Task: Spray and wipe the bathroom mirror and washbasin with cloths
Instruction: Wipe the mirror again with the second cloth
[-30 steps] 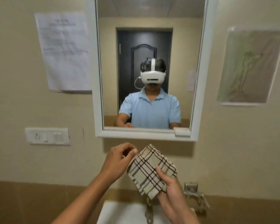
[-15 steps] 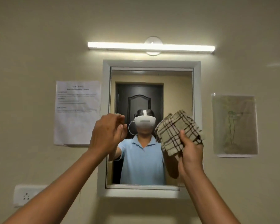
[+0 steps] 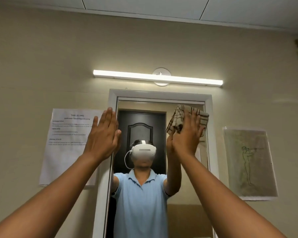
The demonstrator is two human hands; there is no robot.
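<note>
Nearest the camera, two bare forearms rise from the lower corners toward the wall. At the end of the left one, the left hand [image 3: 102,134] is raised flat with its fingers straight and together, holding nothing; it overlaps the left side of the mirror frame, and whether it touches the frame cannot be told. Well apart from it, the right hand [image 3: 187,134] is spread flat, pressing a checked cloth [image 3: 181,117] against the upper right part of the mirror [image 3: 144,117], close to the inner edge of the white frame. The cloth is bunched, its folds showing above and left of the fingers. Behind the hands, the glass reflects a person in a light blue collared shirt wearing a white headset, with a dark door behind. On the wall, a printed sheet [image 3: 69,143] hangs left of the mirror and a drawing [image 3: 249,162] to its right. Above the frame a tube light [image 3: 157,78] glows. The washbasin is out of view.
</note>
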